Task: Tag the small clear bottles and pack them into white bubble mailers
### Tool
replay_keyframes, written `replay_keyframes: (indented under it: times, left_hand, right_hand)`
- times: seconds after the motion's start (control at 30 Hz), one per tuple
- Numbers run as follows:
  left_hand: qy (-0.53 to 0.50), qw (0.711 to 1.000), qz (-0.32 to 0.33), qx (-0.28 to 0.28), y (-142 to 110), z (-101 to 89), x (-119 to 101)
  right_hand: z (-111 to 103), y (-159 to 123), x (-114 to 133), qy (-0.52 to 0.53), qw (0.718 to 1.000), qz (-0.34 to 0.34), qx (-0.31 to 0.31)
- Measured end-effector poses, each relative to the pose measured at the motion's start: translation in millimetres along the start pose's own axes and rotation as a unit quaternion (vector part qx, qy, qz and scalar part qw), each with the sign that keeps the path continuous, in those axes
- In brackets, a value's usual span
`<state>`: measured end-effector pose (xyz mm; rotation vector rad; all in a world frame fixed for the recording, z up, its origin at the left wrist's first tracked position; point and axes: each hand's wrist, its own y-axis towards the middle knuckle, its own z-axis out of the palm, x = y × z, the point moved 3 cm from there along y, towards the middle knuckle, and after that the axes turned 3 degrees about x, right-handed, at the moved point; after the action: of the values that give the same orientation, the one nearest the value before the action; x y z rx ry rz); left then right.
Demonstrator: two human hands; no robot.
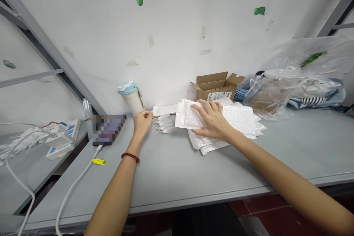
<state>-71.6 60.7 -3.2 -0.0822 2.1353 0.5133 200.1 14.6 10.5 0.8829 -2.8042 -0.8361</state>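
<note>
My right hand (211, 120) grips a white bubble mailer (190, 114) across its width, fingers over the top face and thumb at the near edge. Beneath it lie more white bubble mailers (211, 147), loosely stacked and fanned out to the right. My left hand (142, 123) is closed in a pinch by the left end of a flat white piece (166, 109); what its fingertips hold, if anything, is too small to make out. Between the hands lies a row of several small white tags (167, 123) with thin loops.
Behind the mailers stands an open cardboard box (218, 84). A lidded cup (131, 97) is near the wall, left of centre. A phone (109, 129) with a white cable (80, 177) lies further left. Clear plastic bags (273, 96) and blue cloth (332, 92) sit at right.
</note>
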Motion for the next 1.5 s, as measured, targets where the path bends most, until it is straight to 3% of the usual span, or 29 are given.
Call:
replay_keyframes:
  times: [0.1, 0.3, 0.43, 0.53, 0.63, 0.7, 0.77, 0.93, 1.13, 1.33, 1.5]
  left_hand:
    - [0.024, 0.999, -0.009, 0.027, 9, -8.0, 19]
    - [0.013, 0.994, -0.024, 0.103, 7, 3.3, 30]
    - [0.02, 0.997, -0.01, 0.069, 7, 4.3, 21]
    - [-0.032, 0.998, 0.015, 0.049, -1, 10.0, 1]
    - [-0.149, 0.98, -0.009, 0.134, -18, 28.5, -25]
    - [-0.204, 0.952, -0.022, 0.228, -33, 43.7, -41]
    - [-0.234, 0.931, -0.032, 0.277, -46, 54.6, -53]
    - [-0.236, 0.936, -0.06, 0.252, -59, 64.6, -57]
    - [-0.234, 0.929, -0.08, 0.276, -62, 65.3, -56]
    - [-0.213, 0.936, -0.059, 0.273, -66, 65.8, -60]
    - [-0.164, 0.944, -0.038, 0.283, -61, 60.8, -62]
  right_hand:
    - [0, 0, -2, 0.016, 1.0, -0.001, 0.009]
    - [3, 1, -3, 0.041, 0.998, -0.006, 0.048]
    - [6, 0, -3, 0.031, 0.998, 0.0, 0.058]
    - [9, -1, -3, 0.02, 0.998, 0.008, 0.051]
    - [9, 0, -3, 0.02, 0.999, 0.015, 0.047]
    - [9, 1, -3, 0.021, 0.999, 0.015, 0.042]
    - [8, 1, -3, 0.023, 0.999, 0.014, 0.038]
    - [5, 0, 4, 0.034, 0.999, -0.012, 0.025]
    - [1, -2, 16, 0.009, 0.999, -0.045, 0.022]
    - [-9, -3, 21, -0.009, 0.998, -0.066, 0.002]
    - [-10, -3, 16, -0.017, 0.998, -0.054, 0.023]
